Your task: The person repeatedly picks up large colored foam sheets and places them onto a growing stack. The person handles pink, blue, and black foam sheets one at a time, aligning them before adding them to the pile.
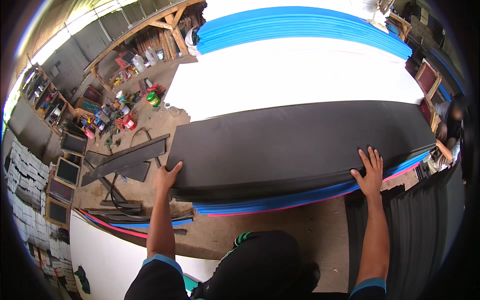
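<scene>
A stack of wide black foam-like sheets [300,140] lies before me, with thin blue sheets [280,202] and a pink edge showing beneath. My left hand [167,176] is at the left end of the black stack, its thumb over the top edge and its other fingers partly hidden against the side. Toward the right, my right hand [369,172] rests on the near edge of the top sheet, fingers spread and stretched forward. Behind the black stack lie white sheets [295,75], then a thick blue stack [300,27].
Black offcut strips [125,160] and paint containers [129,122] litter the floor at left. Dark sheets [415,220] stand at right, near another person [450,120]. A white board [115,255] is at lower left, beside framed screens [67,170].
</scene>
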The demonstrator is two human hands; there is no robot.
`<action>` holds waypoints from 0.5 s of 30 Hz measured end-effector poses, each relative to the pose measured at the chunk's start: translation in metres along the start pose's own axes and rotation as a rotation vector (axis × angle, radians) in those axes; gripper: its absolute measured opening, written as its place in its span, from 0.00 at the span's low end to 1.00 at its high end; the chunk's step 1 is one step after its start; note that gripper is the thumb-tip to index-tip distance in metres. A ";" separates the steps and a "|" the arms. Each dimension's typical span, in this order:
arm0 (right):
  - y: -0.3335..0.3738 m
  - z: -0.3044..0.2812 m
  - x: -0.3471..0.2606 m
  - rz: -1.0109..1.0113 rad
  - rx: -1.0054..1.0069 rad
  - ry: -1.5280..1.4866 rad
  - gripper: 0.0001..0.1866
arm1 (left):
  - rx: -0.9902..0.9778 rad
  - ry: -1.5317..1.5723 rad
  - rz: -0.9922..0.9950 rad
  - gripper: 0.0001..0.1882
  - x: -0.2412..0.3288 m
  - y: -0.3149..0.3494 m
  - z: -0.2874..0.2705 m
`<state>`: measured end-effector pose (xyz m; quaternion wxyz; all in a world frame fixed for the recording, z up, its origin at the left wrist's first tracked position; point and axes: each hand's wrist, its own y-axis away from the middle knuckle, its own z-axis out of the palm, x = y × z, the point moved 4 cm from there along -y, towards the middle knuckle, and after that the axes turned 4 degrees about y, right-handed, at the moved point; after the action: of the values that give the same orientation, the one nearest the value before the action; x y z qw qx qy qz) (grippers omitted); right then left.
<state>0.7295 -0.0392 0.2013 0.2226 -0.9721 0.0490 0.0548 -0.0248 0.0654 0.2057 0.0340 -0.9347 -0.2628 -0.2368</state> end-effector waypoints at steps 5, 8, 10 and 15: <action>-0.001 0.001 0.005 -0.007 0.004 0.002 0.43 | 0.078 -0.055 -0.012 0.56 0.003 0.006 0.004; -0.001 0.002 0.004 -0.013 -0.001 0.056 0.44 | 0.044 0.024 0.024 0.52 0.000 0.004 0.007; -0.001 0.001 0.002 -0.007 -0.030 0.097 0.45 | 0.087 -0.013 0.078 0.56 0.001 0.005 0.014; 0.004 -0.005 -0.009 -0.019 -0.018 0.122 0.45 | 0.077 -0.197 0.174 0.58 0.019 -0.002 0.025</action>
<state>0.7201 -0.0449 0.2055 0.2108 -0.9761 0.0528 -0.0064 -0.0009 0.0813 0.1923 0.0643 -0.9707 -0.1919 -0.1297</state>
